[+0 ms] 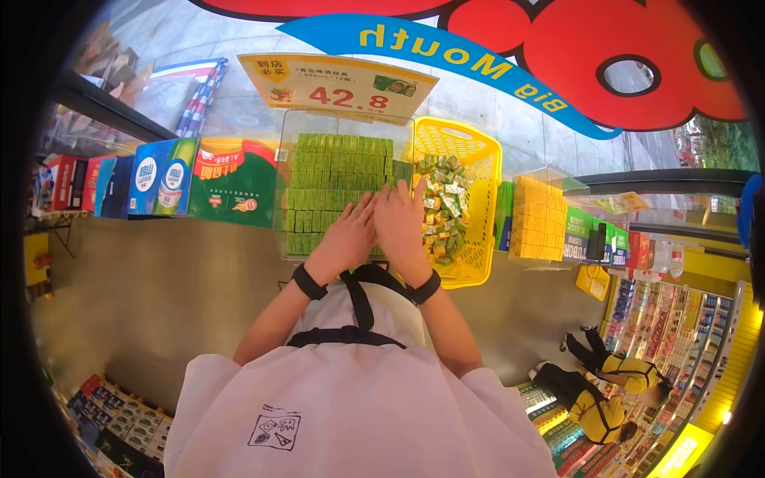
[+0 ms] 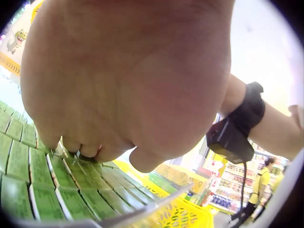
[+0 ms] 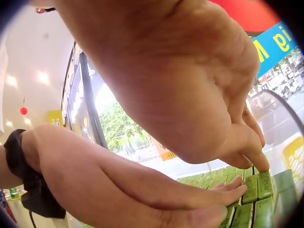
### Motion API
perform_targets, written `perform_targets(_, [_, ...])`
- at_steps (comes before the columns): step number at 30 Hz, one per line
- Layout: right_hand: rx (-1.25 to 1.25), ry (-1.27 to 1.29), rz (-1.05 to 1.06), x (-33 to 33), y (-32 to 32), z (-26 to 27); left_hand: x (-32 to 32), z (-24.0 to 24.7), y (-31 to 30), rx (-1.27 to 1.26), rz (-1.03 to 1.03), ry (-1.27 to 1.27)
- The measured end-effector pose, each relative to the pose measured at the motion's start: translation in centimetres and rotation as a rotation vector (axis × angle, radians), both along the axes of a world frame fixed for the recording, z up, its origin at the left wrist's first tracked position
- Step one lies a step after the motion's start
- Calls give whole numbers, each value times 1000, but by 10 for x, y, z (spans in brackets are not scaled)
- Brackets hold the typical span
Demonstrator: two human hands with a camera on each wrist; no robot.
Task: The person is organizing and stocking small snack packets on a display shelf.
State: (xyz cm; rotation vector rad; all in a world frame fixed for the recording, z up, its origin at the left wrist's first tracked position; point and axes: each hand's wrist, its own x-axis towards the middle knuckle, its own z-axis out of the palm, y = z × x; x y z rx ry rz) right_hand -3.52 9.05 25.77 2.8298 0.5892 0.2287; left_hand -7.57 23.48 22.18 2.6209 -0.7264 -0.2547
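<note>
Left hand (image 2: 128, 85) up close, open; right hand (image 1: 399, 225) open too, both on green boxes (image 1: 339, 163). Looks like row-squaring; next needs light, even pressure.

Brown floor (image 1: 183, 295), stocked shelves (image 1: 669, 342) – glass windows, bright ceiling lights (image 3: 43, 77)

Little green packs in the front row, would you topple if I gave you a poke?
The little green packs probably wouldn't topple, being packed so snugly together. They'd likely feel stiff, with such flat sides and straight edges, and seem unlikely to roll.
</note>
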Motion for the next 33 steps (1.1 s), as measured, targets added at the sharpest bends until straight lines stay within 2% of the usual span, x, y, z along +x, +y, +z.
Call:
perform_targets(2, [-37, 49, -11, 3, 1, 2, 0, 2, 3, -19, -16, 39])
perform_targets(4, [-15, 133, -1, 6, -2, 1, -5, 3, 4, -56, 58, 32])
perform_targets(10, [70, 43, 0, 10, -5, -14, -11, 3, 5, -40, 51, 3])
perform_targets(14, [71, 92, -12, 8, -4, -11, -11, 0, 9, -24, 26, -22])
perform_targets(23, [70, 68, 35, 4, -7, 3, -9, 11, 14, -167, 17, -12])
perform_targets(26, [203, -32, 111, 3, -14, 19, -6, 32, 11, -194, 35, -26])
perform_targets(28, [514, 23, 157, -5, -27, 50, -9, 62, -1, -263, 196, -15])
perform_targets(29, [516, 25, 150, -9, -34, 59, -10, 72, -8, -262, 191, -11])
perform_targets(31, [709, -4, 57, -18, -54, 70, -12, 91, -26, -445, 221, -44])
perform_targets(32, [709, -1, 53, -24, -75, 64, -15, 103, -44, -446, 219, -39])
perform_targets(33, [747, 10, -38, -31, -99, 54, -21, 117, -64, -552, 197, 38])
